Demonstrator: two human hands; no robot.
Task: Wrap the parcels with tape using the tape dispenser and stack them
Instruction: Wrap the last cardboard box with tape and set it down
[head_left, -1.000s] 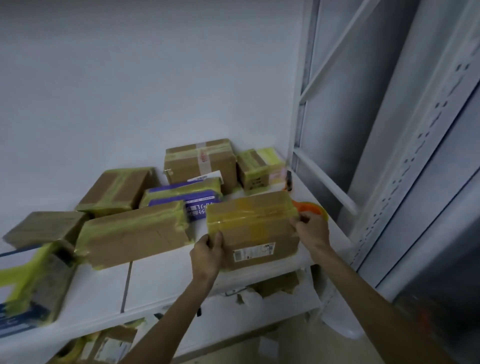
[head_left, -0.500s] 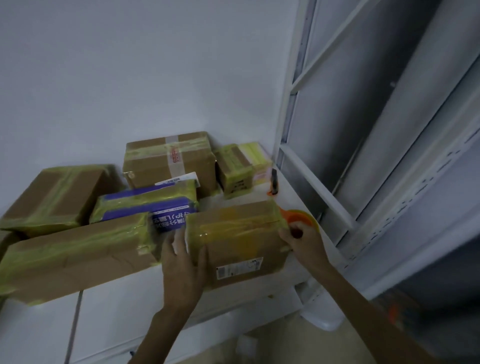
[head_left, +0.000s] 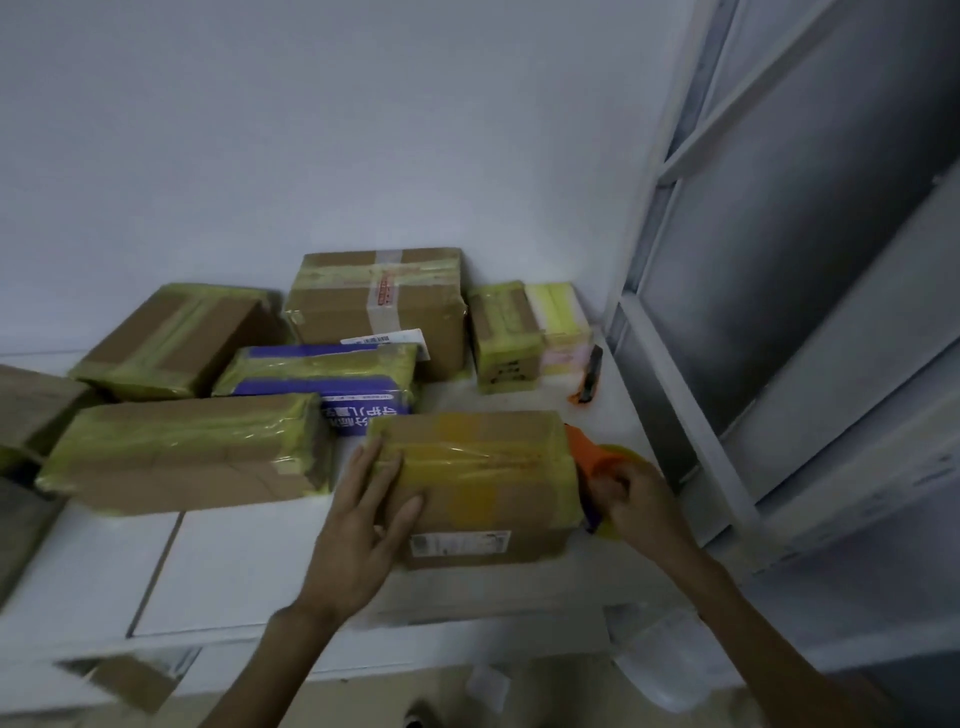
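White shelf (head_left: 234, 571) against a pale wall (head_left: 311, 130) carries the parcel (head_left: 483, 483) near its front edge, yellow tape across the top. The left hand (head_left: 363, 530) lies on the parcel's left end, fingers straight and slightly spread. The right hand (head_left: 639, 499) has its fingers curled round the orange dispenser (head_left: 587, 452), which touches the parcel's right end. Other parcels (head_left: 187, 452), already taped, lie behind and to the left.

Nothing reads cleanly. The purple package (head_left: 322, 387), mid-way across the white shelf (head_left: 234, 561), carries white Chinese characters (upside down, blurred). The front box (head_left: 483, 488) at the shelf's near edge bears a white printed label (head_left: 460, 544), illegible. The back box (head_left: 332, 312) at the far edge shows unreadable red print on its pale tape strip (head_left: 383, 317).
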